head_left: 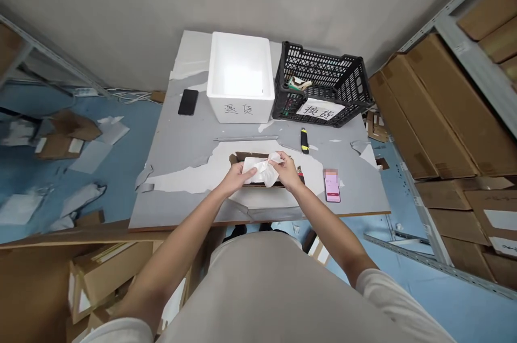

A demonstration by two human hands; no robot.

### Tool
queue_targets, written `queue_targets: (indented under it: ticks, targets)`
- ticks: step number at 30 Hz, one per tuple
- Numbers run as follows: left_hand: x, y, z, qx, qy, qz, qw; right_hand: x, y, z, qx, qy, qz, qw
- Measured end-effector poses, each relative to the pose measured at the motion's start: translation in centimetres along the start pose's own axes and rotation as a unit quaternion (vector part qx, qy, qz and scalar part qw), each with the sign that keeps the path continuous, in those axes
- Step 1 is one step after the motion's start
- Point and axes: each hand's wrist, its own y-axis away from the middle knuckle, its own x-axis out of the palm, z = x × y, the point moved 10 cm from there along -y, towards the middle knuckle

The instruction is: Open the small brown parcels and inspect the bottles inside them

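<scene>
A crumpled piece of white wrapping (262, 169), thin like paper or plastic, is held between my two hands. My left hand (236, 177) pinches its left side, thumb on top. At its upper right, my right hand (286, 169) grips a bunched-up part with the fingers closed. Directly beneath lies an open brown cardboard box (242, 156), mostly covered by the wrapping and my hands. What the wrapping contains, if anything, is hidden. Something small with red on it (300, 174) shows beside my right wrist.
A white foam box (240, 111) and a black plastic crate (323, 96) with some items stand at the back of the grey table (169, 144). A black-and-yellow cutter (304, 141), a lit phone (332, 186) and a dark phone (188, 102) lie around. Cartons (436, 111) fill the right-hand shelves.
</scene>
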Motion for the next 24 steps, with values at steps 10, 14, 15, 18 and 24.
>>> queue_targets:
  ticks: [10, 14, 15, 18, 24]
  targets:
    - [-19.7, 11.7, 4.4, -0.051, 0.058, -0.329, 0.941, 25.5, -2.1, -3.9, 0.005, 0.304, 0.184, 0.935]
    - [-23.7, 9.9, 12.1, -0.15, -0.032, -0.316, 0.936, 28.3, -4.4, -11.3, 0.127, 0.385, 0.189, 0.895]
    - [-23.9, 8.9, 13.5, -0.169, -0.074, -0.3, 0.936, 27.7, -4.6, -12.2, 0.143, 0.392, 0.172, 0.893]
    - [-24.0, 6.4, 15.9, -0.202, -0.177, -0.268, 0.925, 25.3, -3.1, -11.5, 0.102, 0.407, 0.149, 0.895]
    - [-23.3, 5.6, 14.8, -0.189, -0.33, -0.319, 0.868, 17.0, 4.1, -0.4, -0.149, 0.345, 0.234, 0.897]
